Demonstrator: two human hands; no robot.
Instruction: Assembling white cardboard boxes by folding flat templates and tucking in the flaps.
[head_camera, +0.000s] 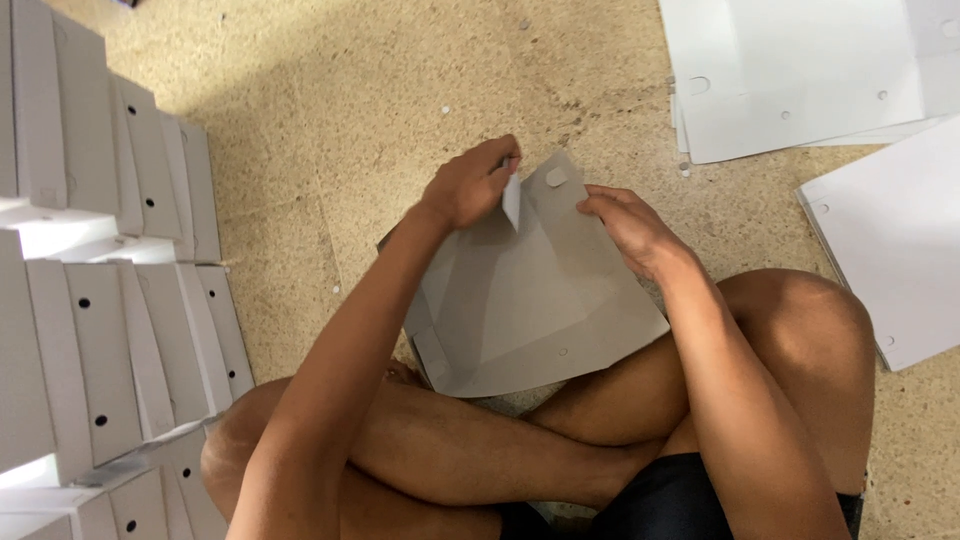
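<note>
A flat grey-white cardboard box blank (530, 300) with small punched holes rests on my crossed legs. My left hand (468, 185) pinches a small flap at the blank's top edge and bends it upward. My right hand (630, 228) grips the same top edge a little to the right, fingers curled over the card. Both hands sit at the far side of the blank, a short gap between them.
Rows of folded white boxes (110, 300) with round holes stand stacked at the left. Flat white blanks (800, 70) lie on the speckled floor (330, 120) at the upper right, another pile (890, 250) at the right edge. My knees flank the blank.
</note>
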